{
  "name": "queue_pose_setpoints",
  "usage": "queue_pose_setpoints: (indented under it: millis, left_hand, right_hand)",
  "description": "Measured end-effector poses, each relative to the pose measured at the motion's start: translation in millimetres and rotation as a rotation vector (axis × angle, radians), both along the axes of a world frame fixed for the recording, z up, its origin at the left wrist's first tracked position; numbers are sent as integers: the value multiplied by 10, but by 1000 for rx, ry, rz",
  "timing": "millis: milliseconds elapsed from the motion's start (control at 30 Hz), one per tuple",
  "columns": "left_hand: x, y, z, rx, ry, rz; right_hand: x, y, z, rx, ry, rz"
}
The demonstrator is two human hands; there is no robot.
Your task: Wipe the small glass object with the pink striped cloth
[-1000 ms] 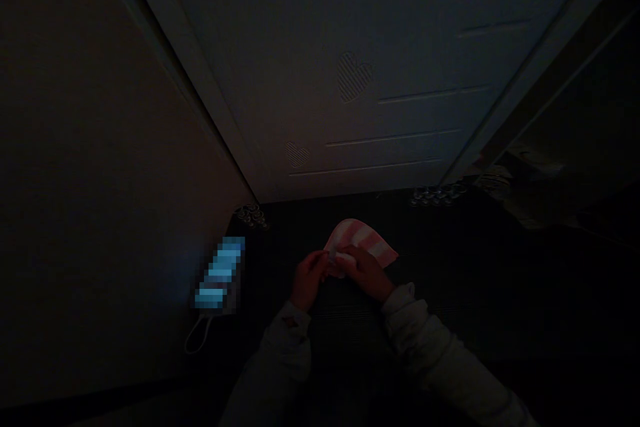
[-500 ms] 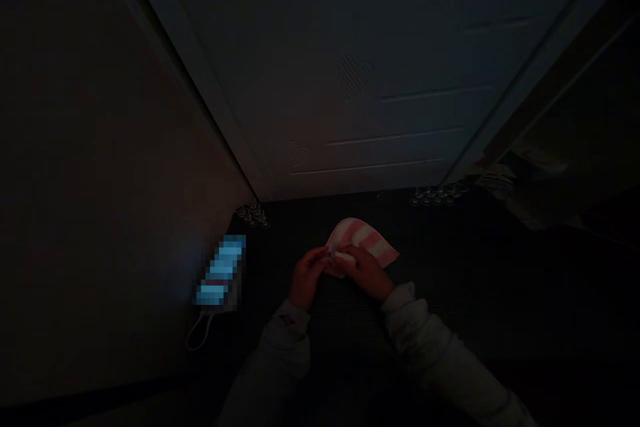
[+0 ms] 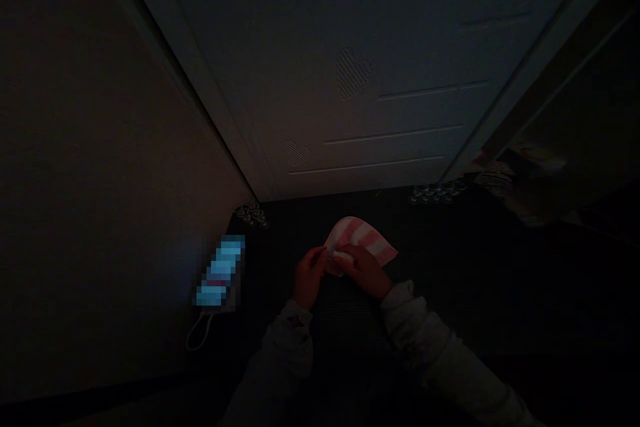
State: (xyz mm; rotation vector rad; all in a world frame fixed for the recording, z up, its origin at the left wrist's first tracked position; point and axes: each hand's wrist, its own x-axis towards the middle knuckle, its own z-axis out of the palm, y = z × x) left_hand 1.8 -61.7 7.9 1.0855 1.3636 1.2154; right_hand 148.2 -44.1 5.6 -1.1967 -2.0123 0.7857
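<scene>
A pink-and-white striped cloth [image 3: 373,240] lies bunched on the dark tabletop, its free corner spreading to the right. My right hand [image 3: 367,271] is closed on its near left part, fingers pressing into the folds. At the cloth's left edge, my left hand [image 3: 309,277] pinches with thumb and fingertips close together. Whatever sits between those fingertips is too small and dark to make out. The two hands almost meet over the cloth.
The scene is very dim. A lit phone [image 3: 220,270] leans at the left beside a looped white cord [image 3: 197,333]. Small shiny round pieces [image 3: 251,215] cluster at the back left, and similar ones [image 3: 435,193] at the back right. A pale panel with hearts [image 3: 353,73] rises behind.
My left hand has shifted slightly right and its fingertips have drawn closer together at the cloth. My right hand and the cloth have barely moved.
</scene>
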Motion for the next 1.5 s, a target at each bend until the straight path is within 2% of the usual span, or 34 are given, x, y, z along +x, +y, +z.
queue_pose_setpoints:
  millis: [200,433,567,733,867,1133,1333,1500]
  left_hand:
    - [-40,10,15,10,7,-54]
    - [-80,36,-73,-1,-103,-48]
    - [-100,53,-121,-29,-208,-12]
    - [-118,53,-105,-57,-402,5]
    - [-129,57,-101,-61,-452,12]
    - [-118,63,-107,-53,-395,-34]
    - [-113,67,-132,-33,-333,-32]
    - [-114,62,-111,-33,-423,-26]
  right_hand:
    - [-5,-7,56,4,32,37]
    - [13,27,38,-96,145,91]
    - [55,44,2,-195,209,70]
    - [73,45,-21,-272,277,90]
    - [63,37,-40,-241,242,96]
    - [51,44,-49,-165,129,26]
    - [53,49,-43,-124,143,62]
    - [49,36,-48,-147,189,43]
